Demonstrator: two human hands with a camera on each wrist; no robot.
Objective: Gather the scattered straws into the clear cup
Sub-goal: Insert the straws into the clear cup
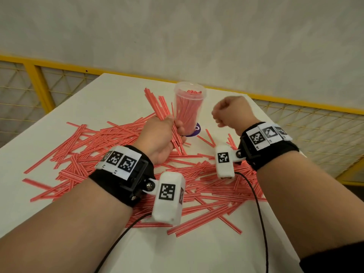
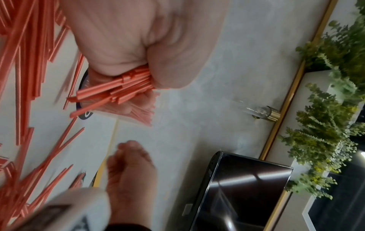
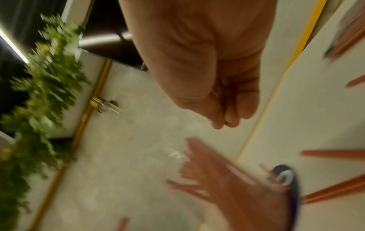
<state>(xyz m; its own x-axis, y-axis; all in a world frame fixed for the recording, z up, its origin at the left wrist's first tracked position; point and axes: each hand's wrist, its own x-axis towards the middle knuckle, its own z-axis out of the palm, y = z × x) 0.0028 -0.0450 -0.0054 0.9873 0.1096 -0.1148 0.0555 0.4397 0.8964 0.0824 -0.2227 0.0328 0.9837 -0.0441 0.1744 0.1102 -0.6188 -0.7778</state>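
Note:
A clear cup (image 1: 189, 109), packed with red straws, stands upright on a purple coaster (image 1: 197, 129) at the table's far middle. Just left of it, my left hand (image 1: 162, 133) grips a bundle of red straws (image 1: 155, 104); their ends stick out above and below the fist. The left wrist view shows the bundle (image 2: 122, 87) clamped in the curled fingers. My right hand (image 1: 229, 113) hovers right of the cup as a fist, and its fingers (image 3: 231, 115) curl on nothing. Many scattered straws (image 1: 206, 180) cover the white table (image 1: 197, 253) under both wrists.
A yellow mesh railing (image 1: 39, 83) runs behind and beside the table. The table's far edge lies just behind the cup, its right edge near my right forearm. Black cables (image 1: 260, 213) trail from the wrist cameras. A dark screen (image 2: 247, 187) and green plants (image 2: 326, 109) stand beyond.

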